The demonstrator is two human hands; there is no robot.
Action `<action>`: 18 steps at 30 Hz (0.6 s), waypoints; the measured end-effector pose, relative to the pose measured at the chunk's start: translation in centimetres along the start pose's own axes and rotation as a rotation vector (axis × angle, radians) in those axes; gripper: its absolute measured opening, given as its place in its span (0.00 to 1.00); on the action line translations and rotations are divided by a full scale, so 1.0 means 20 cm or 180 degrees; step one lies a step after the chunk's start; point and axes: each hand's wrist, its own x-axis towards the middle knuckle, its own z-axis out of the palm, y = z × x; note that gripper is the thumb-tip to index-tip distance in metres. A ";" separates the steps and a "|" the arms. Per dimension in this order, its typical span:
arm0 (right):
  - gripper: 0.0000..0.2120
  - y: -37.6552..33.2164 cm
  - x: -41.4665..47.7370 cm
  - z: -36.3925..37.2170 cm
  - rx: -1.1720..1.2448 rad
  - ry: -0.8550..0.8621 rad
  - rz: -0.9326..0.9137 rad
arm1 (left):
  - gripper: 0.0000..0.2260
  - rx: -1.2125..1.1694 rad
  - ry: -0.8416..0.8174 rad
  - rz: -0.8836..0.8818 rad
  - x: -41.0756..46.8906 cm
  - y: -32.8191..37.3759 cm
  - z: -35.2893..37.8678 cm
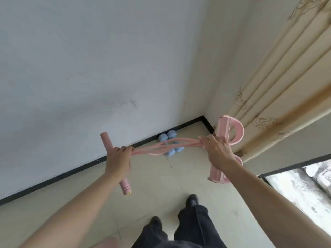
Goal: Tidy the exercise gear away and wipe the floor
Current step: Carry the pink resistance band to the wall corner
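**Gripped at both ends, held in the air**

Holds a pink pedal resistance puller [146,151] up with both hands, in front of the legs and well above the pale beige tiled floor [161,185]. Grips the pink foam-covered handle bar [107,140] round its middle with the left hand [119,158], fingers and thumb curled tightly about it, the bar tilted and both ends sticking out past the fist. Clutches the bundle of pink elastic tubes [188,142] with the right hand [217,151] near the pedal end, fingers curled over the strands. Lets the tubes sag only slightly between the two fists, loosely crossed over one another. Carries the two pink plastic foot pedals [231,129] just beyond the right hand, one standing up above the knuckles and one hanging below the wrist, both clear of the floor.

Looks down on two light blue dumbbells [163,137] lying side by side on the floor, against the black skirting strip [53,179] at the foot of the white wall [89,68], near the room's corner and partly hidden behind the tubes. Takes in cream patterned curtains [277,86] hanging on the right, reaching the floor beside the corner. Stands in dark trousers [193,226] and black shoes [192,200] on the tiles, toes pointing towards the dumbbells.
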 end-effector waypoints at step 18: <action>0.24 -0.05 1.62 1.16 -0.0468 -0.1196 -0.1516 | 0.22 0.0773 -0.1471 -0.0903 0.96 -0.37 0.98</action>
